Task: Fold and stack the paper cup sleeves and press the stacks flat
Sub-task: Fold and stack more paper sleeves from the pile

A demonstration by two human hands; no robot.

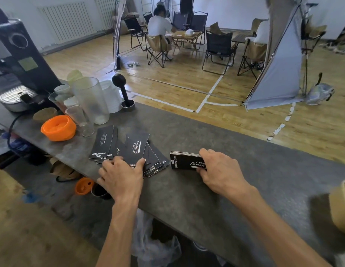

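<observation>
At a grey counter (235,160), a person's right hand (219,170) grips a neat stack of sleeves (184,160), fingers curled over its far edge and thumb at the near edge. The stack lies flat, its long side running left to right, black with white "Camping Club" lettering. The left hand (121,175) rests with fingers spread on a loose fan of sleeves (133,149), whose long sides point away from the person. An orange bowl (59,128) and clear cups (90,100) stand further left.
</observation>
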